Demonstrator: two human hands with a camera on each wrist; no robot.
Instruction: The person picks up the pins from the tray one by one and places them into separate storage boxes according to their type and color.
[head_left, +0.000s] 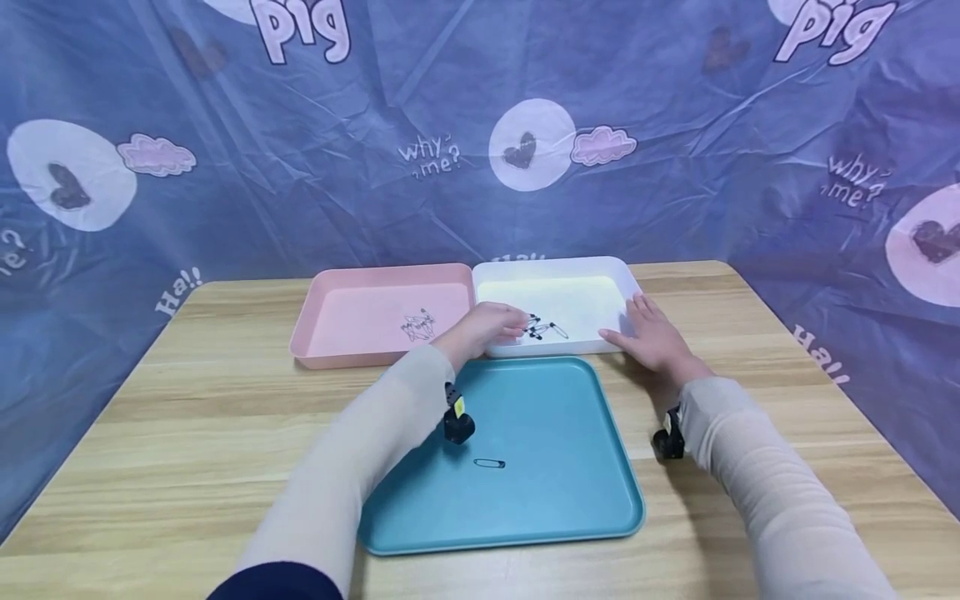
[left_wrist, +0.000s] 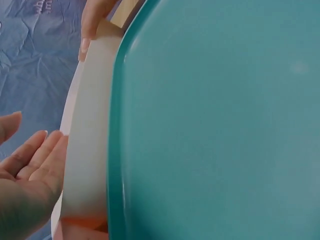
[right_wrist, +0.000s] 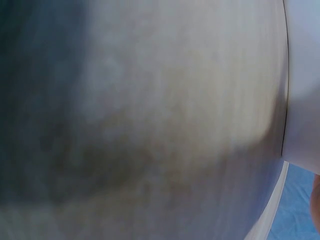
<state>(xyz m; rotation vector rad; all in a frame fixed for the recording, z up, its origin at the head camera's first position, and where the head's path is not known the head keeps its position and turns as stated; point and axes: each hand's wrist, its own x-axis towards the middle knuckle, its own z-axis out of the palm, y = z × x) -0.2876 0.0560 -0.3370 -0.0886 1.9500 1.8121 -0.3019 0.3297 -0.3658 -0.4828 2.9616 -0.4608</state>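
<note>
My left hand (head_left: 486, 327) hovers over the front left of the white tray (head_left: 562, 293), fingertips beside a small pile of black-headed safety pins (head_left: 537, 328). In the left wrist view its fingers (left_wrist: 42, 157) look loosely extended, with no pin visible among them. At the white tray's right front corner rests my right hand (head_left: 658, 340), fingers spread along the side rim and thumb on the front rim. One dark safety pin (head_left: 489, 463) lies in the teal tray (head_left: 540, 417), nearer to me. The right wrist view catches only a sliver of hand at its edge.
A pink tray (head_left: 356, 321) holding several silver-coloured safety pins (head_left: 418, 326) adjoins the white tray on the left. All the trays stand on a wooden table (head_left: 187, 400). Behind it hangs a blue printed cloth (head_left: 360, 183).
</note>
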